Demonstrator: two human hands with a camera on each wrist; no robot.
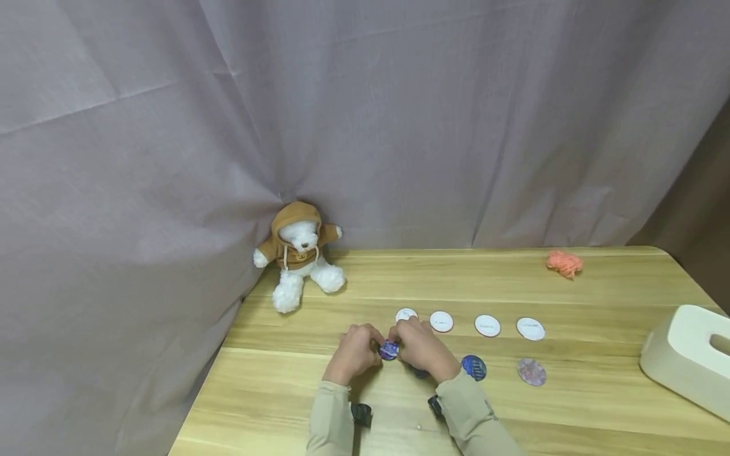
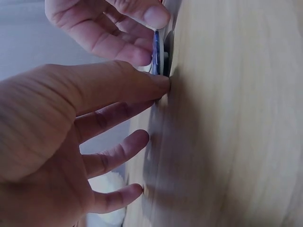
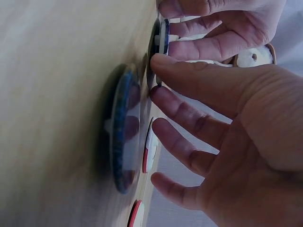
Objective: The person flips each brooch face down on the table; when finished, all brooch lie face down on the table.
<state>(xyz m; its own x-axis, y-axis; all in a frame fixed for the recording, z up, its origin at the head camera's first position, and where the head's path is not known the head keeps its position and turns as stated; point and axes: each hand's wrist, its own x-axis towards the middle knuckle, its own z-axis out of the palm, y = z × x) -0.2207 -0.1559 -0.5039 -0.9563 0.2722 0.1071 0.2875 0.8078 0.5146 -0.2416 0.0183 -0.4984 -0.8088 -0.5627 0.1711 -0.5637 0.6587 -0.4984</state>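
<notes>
Both hands meet at a small round disc [image 1: 389, 350] with a blue-purple pattern. My left hand [image 1: 355, 351] pinches its left edge; my right hand [image 1: 424, 348] pinches the right edge. In the left wrist view the disc [image 2: 155, 52] is seen edge-on just above the table, a small pale knob on its underside. The right wrist view shows the same disc [image 3: 164, 38] between the thumbs and fingertips, and a nearer blue-rimmed disc [image 3: 124, 137] lying on the wood. Partly covered by my right hand is a dark disc [image 1: 420, 373].
A row of white discs, one of them this white disc [image 1: 487, 325], lies behind the hands. To the right are a blue disc [image 1: 474, 367] and a pinkish disc [image 1: 531, 372]. A teddy bear [image 1: 299, 253], orange yarn [image 1: 564, 263] and a white box [image 1: 684, 361] stand around the table.
</notes>
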